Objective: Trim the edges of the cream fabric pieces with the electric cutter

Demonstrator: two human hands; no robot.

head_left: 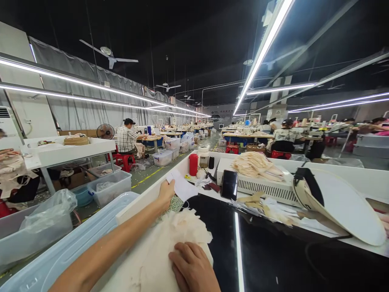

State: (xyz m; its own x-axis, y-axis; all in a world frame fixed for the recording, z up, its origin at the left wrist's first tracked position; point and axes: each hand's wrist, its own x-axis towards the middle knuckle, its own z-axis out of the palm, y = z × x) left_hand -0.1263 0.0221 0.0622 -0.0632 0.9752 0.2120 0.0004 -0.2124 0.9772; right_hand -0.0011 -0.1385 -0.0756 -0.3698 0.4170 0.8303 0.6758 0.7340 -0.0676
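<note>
From where I stand, the left hand [166, 192] is reached out to the far left of the bench, its fingers closed on a white sheet [184, 185], paper or cloth, I can't tell which. The sheet is held up at the white side wall [138, 206], just above a bundle of green cord [175, 203]. Nearer the body, the right hand [193, 265] lies palm down on the cream cloth [142, 255], fingers bent; whether it pinches any of it I can't make out. The cloth is heaped along the left edge of the black top [273, 251], its ragged end close to the cord. To me this looks like a moment of handling the sheet while the other hand steadies the heap. Any move with the sheet would call for lifting it clear of the cord and wall, and for light pressure on the cloth so its loose layers don't slip. The phone [229, 184] and paper scraps [270, 209] lie apart from both hands.
</note>
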